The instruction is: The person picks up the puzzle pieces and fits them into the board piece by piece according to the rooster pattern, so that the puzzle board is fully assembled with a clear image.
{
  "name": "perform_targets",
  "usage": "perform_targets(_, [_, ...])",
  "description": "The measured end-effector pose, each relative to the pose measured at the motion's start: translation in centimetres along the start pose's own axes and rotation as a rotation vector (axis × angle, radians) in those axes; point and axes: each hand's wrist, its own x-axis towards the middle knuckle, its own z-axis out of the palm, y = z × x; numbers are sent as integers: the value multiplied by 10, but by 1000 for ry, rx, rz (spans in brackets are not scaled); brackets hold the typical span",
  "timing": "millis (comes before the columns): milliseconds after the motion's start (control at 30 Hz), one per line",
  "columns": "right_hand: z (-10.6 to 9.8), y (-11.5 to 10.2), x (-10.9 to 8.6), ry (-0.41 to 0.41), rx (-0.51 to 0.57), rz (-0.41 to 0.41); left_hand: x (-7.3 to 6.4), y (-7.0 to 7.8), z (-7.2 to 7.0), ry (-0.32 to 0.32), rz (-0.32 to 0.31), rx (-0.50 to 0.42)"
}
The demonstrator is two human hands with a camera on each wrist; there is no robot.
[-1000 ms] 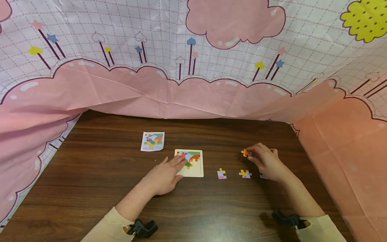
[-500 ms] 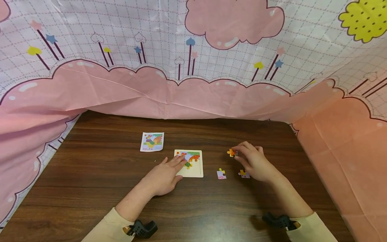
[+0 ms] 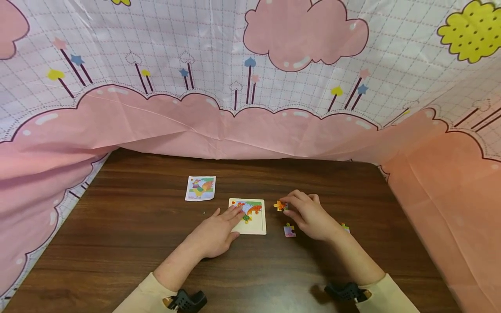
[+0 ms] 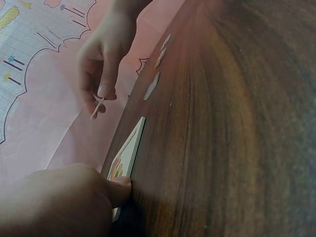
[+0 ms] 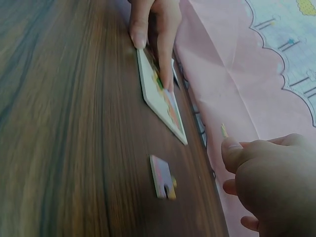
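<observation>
My right hand (image 3: 311, 217) pinches an orange jigsaw piece (image 3: 279, 206) between thumb and fingers, just right of the cream puzzle board (image 3: 256, 224). The left wrist view shows that piece (image 4: 97, 109) nearly edge-on, raised over the table. My left hand (image 3: 213, 232) rests on the board's left part with straight fingers, its thumb at the near edge, covering part of the picture. Fitted pieces in blue, green, red and orange fill the upper part of the board; its lower right is bare. A lilac jigsaw piece with a yellow knob (image 3: 289, 230) lies below my right fingertips.
A printed picture card of a colourful bird (image 3: 200, 188) lies behind and left of the board. Another loose piece (image 3: 345, 227) shows past my right forearm, and more loose pieces (image 4: 163, 52) lie in a row in the left wrist view. Patterned pink cloth (image 3: 176, 139) hangs behind the table.
My right hand has moved left with the orange jigsaw piece, from the table's right side to near the board. The left hand has stayed on the board. The head view has tilted slightly.
</observation>
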Motion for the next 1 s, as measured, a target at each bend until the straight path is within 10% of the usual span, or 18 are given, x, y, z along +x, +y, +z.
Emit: perform_targets(1000, [37,-20,27,-12,-47,-82,0,0,0,16,22,35])
